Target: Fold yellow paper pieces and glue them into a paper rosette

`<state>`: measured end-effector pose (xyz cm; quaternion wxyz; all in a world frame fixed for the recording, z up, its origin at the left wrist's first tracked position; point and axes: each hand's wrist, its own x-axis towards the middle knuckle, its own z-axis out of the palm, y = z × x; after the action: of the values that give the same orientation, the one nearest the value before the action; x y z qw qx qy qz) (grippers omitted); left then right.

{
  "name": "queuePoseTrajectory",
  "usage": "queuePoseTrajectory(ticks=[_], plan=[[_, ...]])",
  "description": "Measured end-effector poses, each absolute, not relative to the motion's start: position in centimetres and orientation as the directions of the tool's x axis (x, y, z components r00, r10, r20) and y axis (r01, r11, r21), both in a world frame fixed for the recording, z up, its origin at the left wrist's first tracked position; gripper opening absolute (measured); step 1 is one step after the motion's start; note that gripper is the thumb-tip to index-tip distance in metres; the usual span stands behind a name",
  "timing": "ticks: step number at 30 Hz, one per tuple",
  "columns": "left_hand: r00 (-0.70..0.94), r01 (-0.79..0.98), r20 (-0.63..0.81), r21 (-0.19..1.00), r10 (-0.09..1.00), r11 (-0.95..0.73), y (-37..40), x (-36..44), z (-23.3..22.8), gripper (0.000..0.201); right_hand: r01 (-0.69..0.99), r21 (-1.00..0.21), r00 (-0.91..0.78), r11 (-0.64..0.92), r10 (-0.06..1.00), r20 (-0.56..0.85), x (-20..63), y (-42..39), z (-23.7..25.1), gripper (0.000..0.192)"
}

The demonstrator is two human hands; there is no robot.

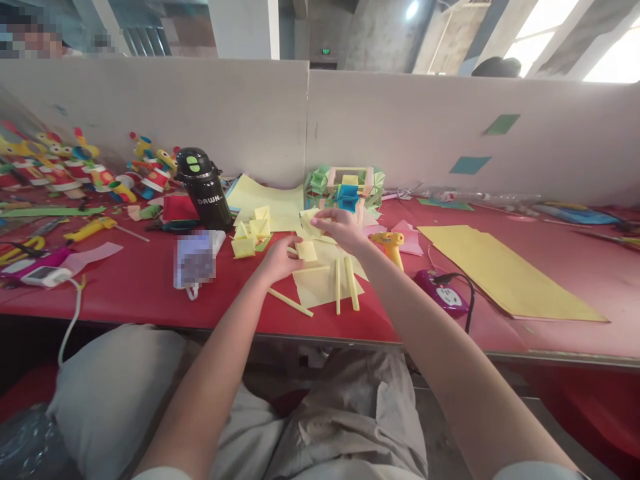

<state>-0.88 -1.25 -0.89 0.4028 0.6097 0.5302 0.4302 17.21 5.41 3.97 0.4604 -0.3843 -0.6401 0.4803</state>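
Observation:
My left hand (279, 259) is closed on a small folded yellow paper piece (307, 251), its fingertips at the paper's left side. Just above it, my right hand (343, 229) pinches another pale yellow folded paper (308, 222) between thumb and fingers. Beneath both hands lies a pale yellow sheet (313, 293). Two rolled paper sticks (337, 287) rest upright in view on its right part, and another stick (291, 302) lies slanted at its left. Several folded yellow paper shapes (244, 247) stand left of my left hand.
A yellow glue gun (393, 247) lies right of my hands, near a purple power strip (445, 295). Behind stands a green, blue and yellow paper model (349, 197). A black bottle (205, 193), a phone (195, 260) and yellow sheets (510, 273) are on the red table (240, 293).

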Motion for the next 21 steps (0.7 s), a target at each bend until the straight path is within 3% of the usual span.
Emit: queuePoseTrajectory(ticks=[7, 11, 21], plan=[[0.053, 0.278, 0.142, 0.949, 0.988, -0.151, -2.0, -0.6, 0.1, 0.057, -0.231, -0.968, -0.254, 0.099, 0.954, 0.158, 19.4, 2.6, 2.8, 0.051], [0.038, 0.300, 0.159, 0.940, 0.987, -0.163, -2.3, -0.6, 0.4, 0.056, -0.265, -0.962, -0.344, 0.059, 0.927, 0.151, 19.7, 2.0, 2.1, 0.040], [0.028, 0.289, 0.171, 0.942, 0.985, -0.172, -2.1, -0.9, -0.1, 0.055, -0.272, -0.961, -0.261, 0.055, 0.957, 0.129, 19.6, 2.4, 0.8, 0.040]])
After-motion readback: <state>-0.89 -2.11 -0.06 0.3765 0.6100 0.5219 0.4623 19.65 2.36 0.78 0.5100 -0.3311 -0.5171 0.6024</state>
